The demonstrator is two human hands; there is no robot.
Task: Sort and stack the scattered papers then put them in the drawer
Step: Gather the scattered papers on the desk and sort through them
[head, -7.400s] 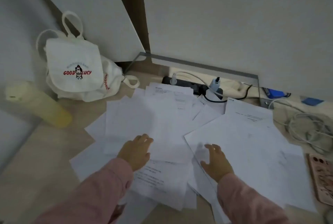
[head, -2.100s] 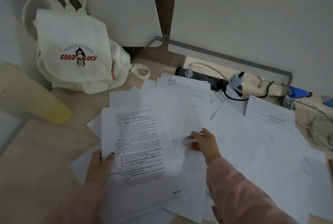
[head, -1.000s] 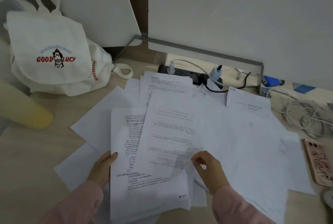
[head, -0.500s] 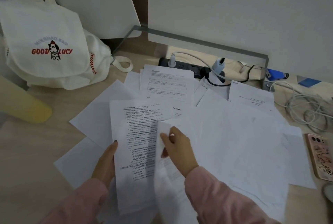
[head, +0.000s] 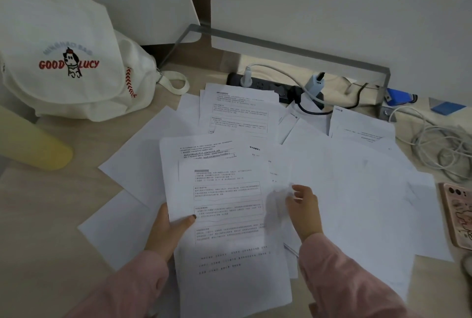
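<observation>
Several white printed sheets (head: 357,190) lie scattered and overlapping on a light wooden desk (head: 51,215). In front of me is a small stack of printed pages (head: 227,215). My left hand (head: 166,233) grips the stack's left edge, thumb on top. My right hand (head: 304,210) hovers over the loose sheets just right of the stack, fingers loosely curled, holding nothing that I can see. No drawer is in view.
A white "GOOD LUCY" canvas bag (head: 66,62) stands at the back left, a yellow cylinder (head: 33,146) lies at the left edge. A black power strip (head: 270,87) with plugs, coiled white cables (head: 444,149) and a pink phone (head: 459,213) lie at the back and right.
A boxed-text page now lies on top of the stack in my left hand. My right hand has let go of it and moved right over the loose sheets.
</observation>
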